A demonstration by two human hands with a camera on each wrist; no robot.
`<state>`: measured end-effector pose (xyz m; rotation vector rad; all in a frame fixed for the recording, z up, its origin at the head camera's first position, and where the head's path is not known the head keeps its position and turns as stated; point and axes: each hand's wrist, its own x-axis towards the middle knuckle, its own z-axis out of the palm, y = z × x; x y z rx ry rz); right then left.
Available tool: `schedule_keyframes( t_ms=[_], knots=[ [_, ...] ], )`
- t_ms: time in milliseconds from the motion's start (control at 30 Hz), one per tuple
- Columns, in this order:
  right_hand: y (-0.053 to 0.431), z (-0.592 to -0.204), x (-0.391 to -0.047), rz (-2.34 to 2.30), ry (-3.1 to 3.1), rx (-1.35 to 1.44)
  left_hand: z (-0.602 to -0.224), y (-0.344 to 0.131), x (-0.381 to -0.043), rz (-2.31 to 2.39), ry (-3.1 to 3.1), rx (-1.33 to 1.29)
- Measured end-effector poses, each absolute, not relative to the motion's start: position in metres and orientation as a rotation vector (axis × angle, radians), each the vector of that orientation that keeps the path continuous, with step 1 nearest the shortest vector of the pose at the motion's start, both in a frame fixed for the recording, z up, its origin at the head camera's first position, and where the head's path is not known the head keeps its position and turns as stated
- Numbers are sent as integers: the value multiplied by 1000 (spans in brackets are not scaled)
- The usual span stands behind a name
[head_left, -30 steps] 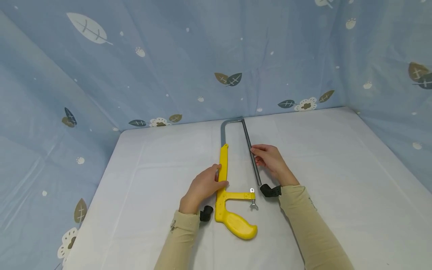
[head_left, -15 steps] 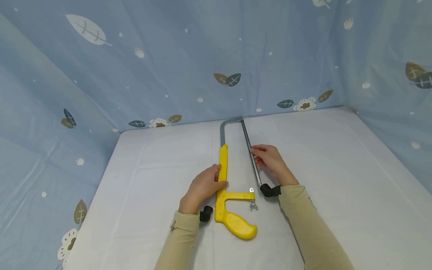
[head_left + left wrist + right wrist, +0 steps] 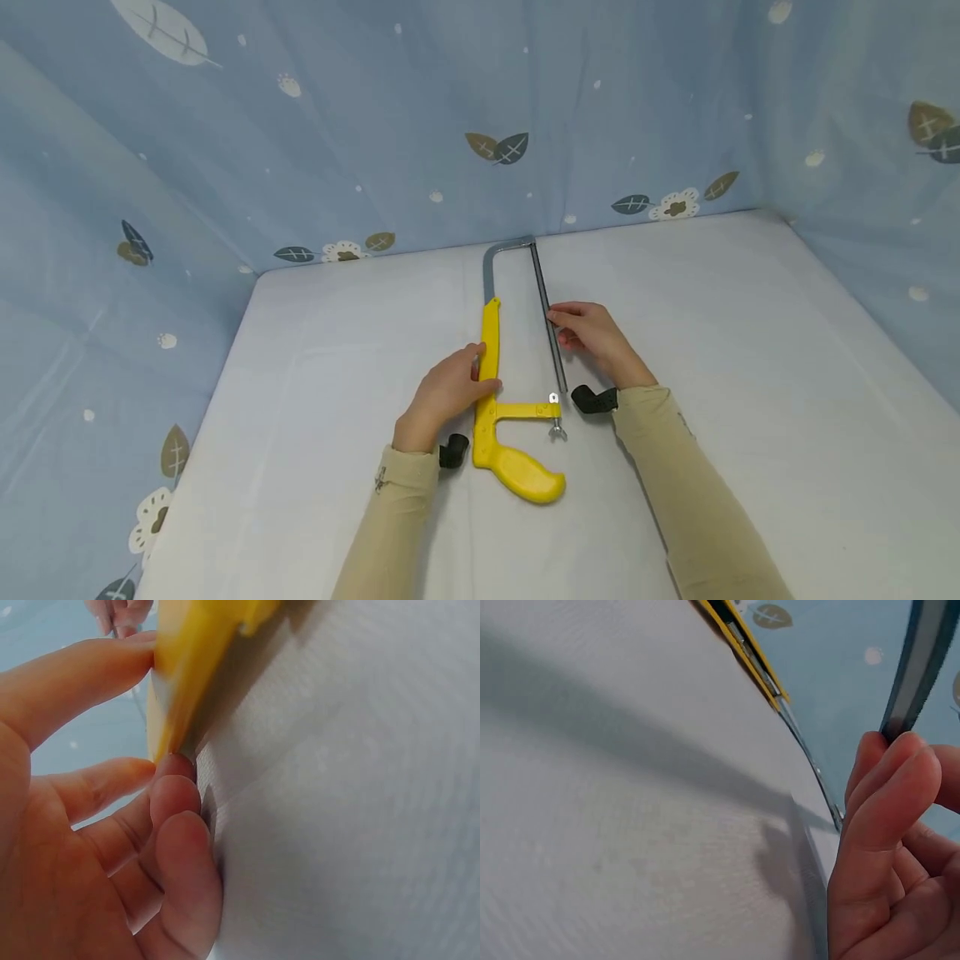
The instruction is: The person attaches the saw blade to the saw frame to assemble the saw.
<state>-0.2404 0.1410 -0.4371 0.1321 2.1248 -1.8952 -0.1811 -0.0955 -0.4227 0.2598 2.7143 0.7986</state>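
Observation:
A hacksaw frame (image 3: 489,333) lies on the white tabletop, its yellow handle (image 3: 528,477) toward me and its grey hooked end at the back. My left hand (image 3: 441,392) holds the yellow bar between thumb and fingers; the left wrist view shows the fingertips at the yellow bar (image 3: 196,660). Between thumb and fingertips my right hand (image 3: 597,335) pinches the dark saw blade (image 3: 542,282) near its middle. The blade's far end meets the hooked tip. Its near end is right beside the metal pin (image 3: 554,398) on the yellow crosspiece. A wing nut (image 3: 557,432) sits below that pin.
White cloth covers the table (image 3: 360,350). Blue leaf-patterned fabric (image 3: 337,125) hangs along the back and sides, close behind the saw's far end. Black wrist-worn pieces (image 3: 595,399) stick out by both cuffs.
The whole head view has shifted, with the table sitting higher in it. My right hand has swung the blade's near end left, closer to the pin. The left hand keeps its hold.

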Motion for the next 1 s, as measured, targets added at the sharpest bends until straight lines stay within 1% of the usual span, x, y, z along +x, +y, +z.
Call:
schedule_keyframes(
  t_ms=[300, 1000],
  knots=[
    [140, -439, -244, -1902, 2086, 95, -420, -95, -186, 794, 2712, 271],
    [137, -441, -246, -1752, 2218, 71, -420, -95, -186, 789, 2701, 249]
  ],
)
